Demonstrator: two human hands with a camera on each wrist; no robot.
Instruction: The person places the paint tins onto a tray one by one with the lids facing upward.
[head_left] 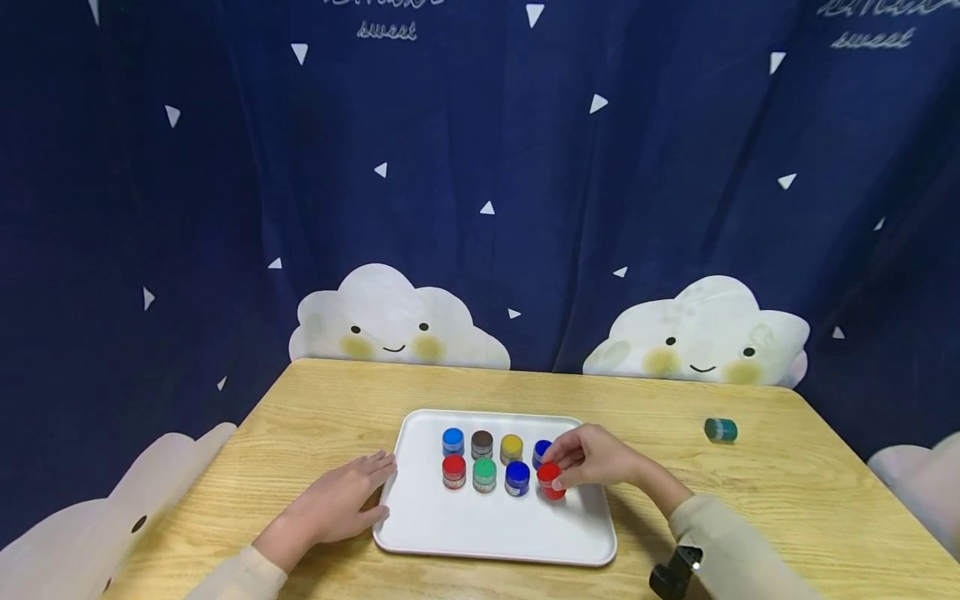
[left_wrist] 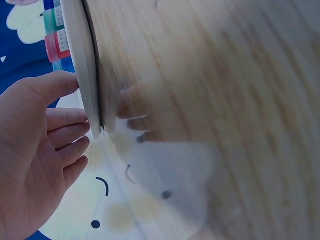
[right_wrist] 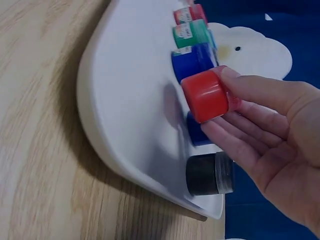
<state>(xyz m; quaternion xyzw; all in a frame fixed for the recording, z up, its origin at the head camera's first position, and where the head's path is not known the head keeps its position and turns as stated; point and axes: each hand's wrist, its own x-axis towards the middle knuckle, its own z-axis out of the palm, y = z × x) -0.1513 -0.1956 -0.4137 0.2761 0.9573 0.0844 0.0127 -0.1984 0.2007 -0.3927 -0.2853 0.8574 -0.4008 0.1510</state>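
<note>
In my right hand (head_left: 596,457) a small red paint jar (right_wrist: 206,95) is pinched between thumb and fingers, close over the right side of the white tray (head_left: 480,529). Left of it stand a blue jar (head_left: 517,478), a green jar (head_left: 484,474) and another red jar (head_left: 453,471). Behind them are light blue (head_left: 453,442), brown (head_left: 482,444), yellow (head_left: 512,448) and a second blue jar (head_left: 542,451). A black jar (right_wrist: 202,175) under the right hand is hidden in the head view. My left hand (head_left: 333,498) rests with extended fingers at the tray's left rim.
A teal jar (head_left: 721,430) lies on its side on the wooden table (head_left: 787,500), right of the tray. Behind the table hangs a dark blue curtain (head_left: 450,108) with clouds and triangles. A black device (head_left: 675,573) is strapped at the right sleeve.
</note>
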